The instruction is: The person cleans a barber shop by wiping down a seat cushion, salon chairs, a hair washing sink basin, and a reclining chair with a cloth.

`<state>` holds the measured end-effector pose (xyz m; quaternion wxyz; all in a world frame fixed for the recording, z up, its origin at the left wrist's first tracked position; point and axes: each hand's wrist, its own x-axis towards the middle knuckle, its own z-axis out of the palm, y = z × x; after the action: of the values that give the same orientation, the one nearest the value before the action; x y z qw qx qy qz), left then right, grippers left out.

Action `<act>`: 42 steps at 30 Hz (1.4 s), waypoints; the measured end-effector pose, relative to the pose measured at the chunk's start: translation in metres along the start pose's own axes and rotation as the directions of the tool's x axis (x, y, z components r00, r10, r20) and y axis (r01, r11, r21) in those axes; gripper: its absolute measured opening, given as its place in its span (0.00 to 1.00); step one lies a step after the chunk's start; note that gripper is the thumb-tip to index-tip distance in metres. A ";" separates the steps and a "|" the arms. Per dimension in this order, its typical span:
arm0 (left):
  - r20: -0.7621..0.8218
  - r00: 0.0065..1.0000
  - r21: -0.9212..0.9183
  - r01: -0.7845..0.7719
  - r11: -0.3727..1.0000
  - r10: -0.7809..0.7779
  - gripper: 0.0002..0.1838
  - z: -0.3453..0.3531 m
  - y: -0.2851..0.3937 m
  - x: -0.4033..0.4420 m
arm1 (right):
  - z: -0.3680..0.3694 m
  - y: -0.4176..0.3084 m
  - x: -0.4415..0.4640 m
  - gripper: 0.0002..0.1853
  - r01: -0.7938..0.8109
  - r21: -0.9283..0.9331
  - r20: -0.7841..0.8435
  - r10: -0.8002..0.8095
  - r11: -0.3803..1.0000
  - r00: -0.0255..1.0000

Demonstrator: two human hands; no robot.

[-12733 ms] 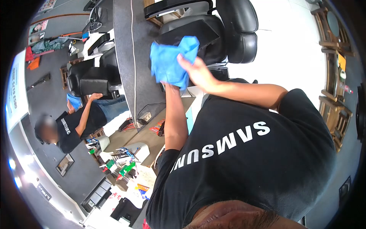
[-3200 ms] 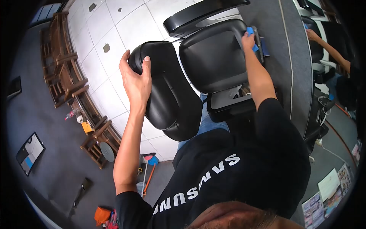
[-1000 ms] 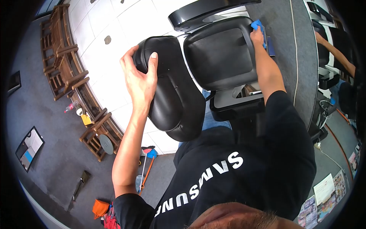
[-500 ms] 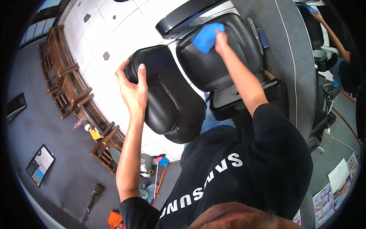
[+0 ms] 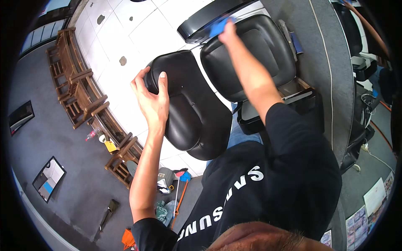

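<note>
Right hand (image 5: 228, 32) closed on a bunched blue cloth (image 5: 217, 28), motion-blurred; individual fingers hard to make out. Cloth lies over the armrest's (image 5: 199, 25) near end; contact uncertain. Left hand (image 5: 151, 99) clasps the backrest's (image 5: 190, 111) corner, thumb spread wide, fingers partly hidden. Backrest black, padded, faintly glossy; seat (image 5: 255, 50) beside it partly covered by the right forearm; armrest cut off above.

From my end I see a brightly lit white tiled floor (image 5: 142, 31) (dark patches (image 5: 122, 61) mar a few tiles), with wooden seats (image 5: 67, 51) lined up along a gray wall (image 5: 79, 167). A framed panel (image 5: 49, 179) hangs there, and glass panes (image 5: 47, 31) show at upper left.
</note>
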<state>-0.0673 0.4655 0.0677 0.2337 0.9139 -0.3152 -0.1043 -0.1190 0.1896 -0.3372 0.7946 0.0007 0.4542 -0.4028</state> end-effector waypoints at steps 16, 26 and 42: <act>0.020 1.000 -0.029 0.022 0.999 -0.022 0.26 -0.002 0.004 0.000 | 0.078 -0.188 -0.018 0.23 0.285 -0.867 0.490 -0.800 -0.408 0.345; -0.010 0.999 -0.040 -0.035 0.999 0.035 0.26 0.001 -0.010 0.001 | 0.086 0.069 -0.137 0.22 0.822 -0.546 0.832 0.010 -0.164 0.554; -0.010 0.999 -0.049 0.049 0.998 -0.050 0.29 -0.003 0.000 -0.001 | 0.075 -0.147 -0.004 0.26 0.277 -0.569 0.821 -0.514 -0.775 0.248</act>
<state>-0.0669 0.4673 0.0702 0.2548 0.9160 -0.2886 -0.1127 -0.1600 0.0650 -0.2368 -0.0233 -0.8144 0.5037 -0.2871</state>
